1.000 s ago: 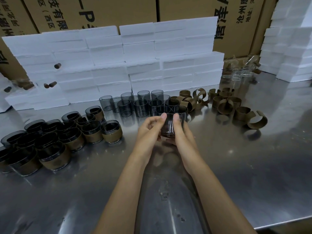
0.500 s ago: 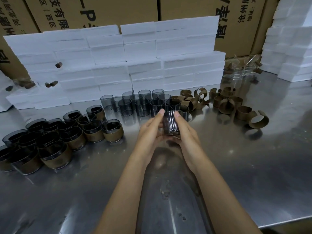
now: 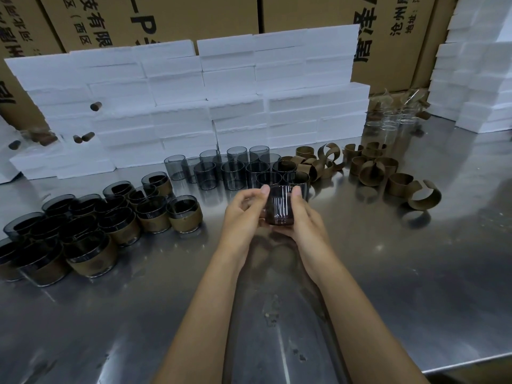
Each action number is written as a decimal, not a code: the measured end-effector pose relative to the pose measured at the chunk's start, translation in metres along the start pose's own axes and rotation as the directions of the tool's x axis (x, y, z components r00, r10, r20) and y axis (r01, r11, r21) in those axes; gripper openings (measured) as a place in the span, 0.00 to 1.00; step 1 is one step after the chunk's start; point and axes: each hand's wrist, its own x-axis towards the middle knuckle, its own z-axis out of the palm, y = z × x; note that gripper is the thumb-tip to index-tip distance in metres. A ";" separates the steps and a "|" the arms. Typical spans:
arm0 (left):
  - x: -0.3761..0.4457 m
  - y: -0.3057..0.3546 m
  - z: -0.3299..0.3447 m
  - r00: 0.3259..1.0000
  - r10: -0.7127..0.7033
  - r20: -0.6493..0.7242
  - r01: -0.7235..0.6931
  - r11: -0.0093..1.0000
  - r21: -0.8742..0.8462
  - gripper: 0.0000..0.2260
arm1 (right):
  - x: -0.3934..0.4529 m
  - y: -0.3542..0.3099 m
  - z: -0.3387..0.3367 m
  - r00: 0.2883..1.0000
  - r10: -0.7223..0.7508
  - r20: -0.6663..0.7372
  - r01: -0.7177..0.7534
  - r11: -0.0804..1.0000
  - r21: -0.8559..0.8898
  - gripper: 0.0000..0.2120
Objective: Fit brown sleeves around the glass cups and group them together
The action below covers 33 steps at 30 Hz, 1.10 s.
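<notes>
Both hands are up at mid-tabletop with one cup (image 3: pixel 279 207) between them, lifted just off the tabletop (image 3: pixel 388 273), directly in front of the bare cups (image 3: pixel 235 173). Right hand (image 3: pixel 303 217) is curled round the cup's right side and underside, thumb on the rim. Left hand (image 3: pixel 243 214) has its fingers curled toward the cup's left side; contact looks likely, but I cannot tell whether it grips. The cup shows a brownish tint low down, but I cannot confirm a sleeve on it. My read: fitting step in hand, one unit. Loose sleeves (image 3: pixel 374 173) lie right of the bare cups; the finished group (image 3: pixel 83 231) sits well left of them. Next move calls for seating the sleeve square, then carrying the cup left to the finished group.
</notes>
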 end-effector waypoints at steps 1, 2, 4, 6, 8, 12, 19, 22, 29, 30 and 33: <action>0.000 0.000 -0.001 1.000 0.002 -0.009 -0.002 1.000 0.006 0.15 | 0.001 0.000 0.000 1.000 -0.007 -0.021 0.007 1.000 0.007 0.23; 0.000 0.000 -0.001 1.000 0.001 -0.015 -0.001 1.000 0.019 0.15 | 0.001 0.001 -0.001 0.999 -0.013 -0.032 0.013 1.000 0.009 0.21; 0.001 0.000 -0.002 1.000 -0.010 -0.020 0.010 1.000 0.021 0.15 | 0.001 0.001 -0.002 0.999 -0.021 -0.035 0.021 1.000 -0.005 0.20; 0.000 0.001 -0.002 1.000 -0.029 -0.009 0.029 0.999 -0.013 0.14 | 0.000 0.001 -0.002 0.998 -0.023 -0.052 0.022 1.000 -0.003 0.21; -0.001 0.003 -0.003 0.999 -0.039 -0.002 0.039 0.998 -0.040 0.12 | 0.001 0.000 -0.002 0.997 -0.019 -0.079 0.021 0.999 0.029 0.19; -0.002 0.006 -0.003 0.999 0.016 0.035 -0.011 0.989 -0.145 0.03 | -0.001 -0.006 -0.003 0.997 0.049 -0.058 -0.035 0.974 0.222 0.17; -0.004 0.009 -0.002 0.987 0.107 0.116 -0.091 0.986 -0.141 0.13 | -0.004 -0.014 -0.006 0.979 0.173 0.111 -0.206 0.851 0.483 0.23; -0.007 0.007 0.002 0.977 0.143 0.158 -0.141 0.990 -0.026 0.17 | -0.005 -0.015 -0.006 0.976 0.180 0.124 -0.218 0.826 0.520 0.23; -0.007 0.004 0.005 0.985 0.160 0.057 -0.166 0.980 0.114 0.22 | -0.005 -0.012 -0.008 0.980 0.142 0.142 -0.189 0.886 0.423 0.21; -0.007 0.005 0.004 0.988 0.150 0.038 -0.153 0.982 0.113 0.24 | -0.006 -0.011 -0.008 0.979 0.134 0.151 -0.184 0.899 0.397 0.21; -0.006 0.007 0.003 0.993 0.115 -0.003 -0.114 0.989 0.098 0.25 | -0.007 -0.011 -0.006 0.978 0.118 0.170 -0.168 0.933 0.319 0.19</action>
